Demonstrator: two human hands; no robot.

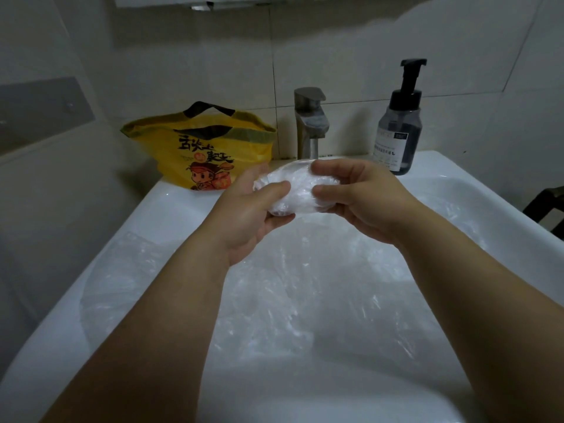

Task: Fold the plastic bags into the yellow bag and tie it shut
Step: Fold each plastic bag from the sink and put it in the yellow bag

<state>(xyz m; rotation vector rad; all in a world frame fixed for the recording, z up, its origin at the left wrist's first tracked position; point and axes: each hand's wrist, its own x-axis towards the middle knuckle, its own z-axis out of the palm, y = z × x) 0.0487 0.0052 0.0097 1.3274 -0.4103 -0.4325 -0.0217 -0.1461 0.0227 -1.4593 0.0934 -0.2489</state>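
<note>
A folded bundle of clear plastic bag [297, 186] is held above the sink between both hands. My left hand [247, 215] grips its left end from below, thumb on top. My right hand [363, 196] pinches its right end, fingers curled over it. The yellow bag [201, 148] with black handles and a cartoon print stands open on the sink's back left corner, just beyond my left hand. More clear plastic bags [305, 300] lie spread loosely in the basin under my forearms.
A white sink [171, 203] fills the lower view. A metal faucet [309, 123] stands at the back centre. A dark pump soap bottle [399, 129] stands right of it. Tiled wall runs behind; a dark object [549, 206] shows at the right edge.
</note>
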